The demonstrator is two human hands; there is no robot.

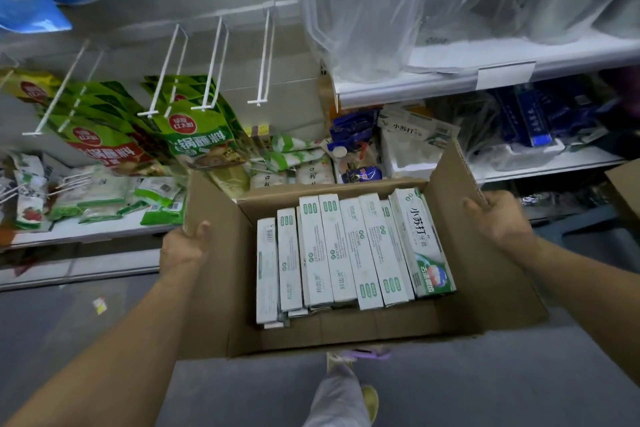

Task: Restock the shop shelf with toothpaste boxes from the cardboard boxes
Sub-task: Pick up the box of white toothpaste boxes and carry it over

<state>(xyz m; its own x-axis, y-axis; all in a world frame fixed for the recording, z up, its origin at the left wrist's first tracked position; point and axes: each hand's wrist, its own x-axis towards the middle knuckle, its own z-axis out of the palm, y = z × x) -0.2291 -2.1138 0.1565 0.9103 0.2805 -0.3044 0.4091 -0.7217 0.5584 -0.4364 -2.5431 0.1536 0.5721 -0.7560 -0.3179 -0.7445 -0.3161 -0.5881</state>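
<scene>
The fingers of the left hand (183,248) are clamped on the left flap of an open cardboard box (346,331), thumb on the flap's inner face and the other fingers hidden behind it. The right hand (500,218) grips the top edge of the right flap, fingers curled over it. Both forearms reach forward and carry the box above the grey floor (69,322), its far edge near the lower shelf (547,163). White toothpaste boxes (346,246) lie side by side in the box, filling its far part; the near strip of the bottom is bare. Green packets (194,139) hang on white hooks (214,69) to the left. Another carton (625,184) shows at the right edge.
</scene>
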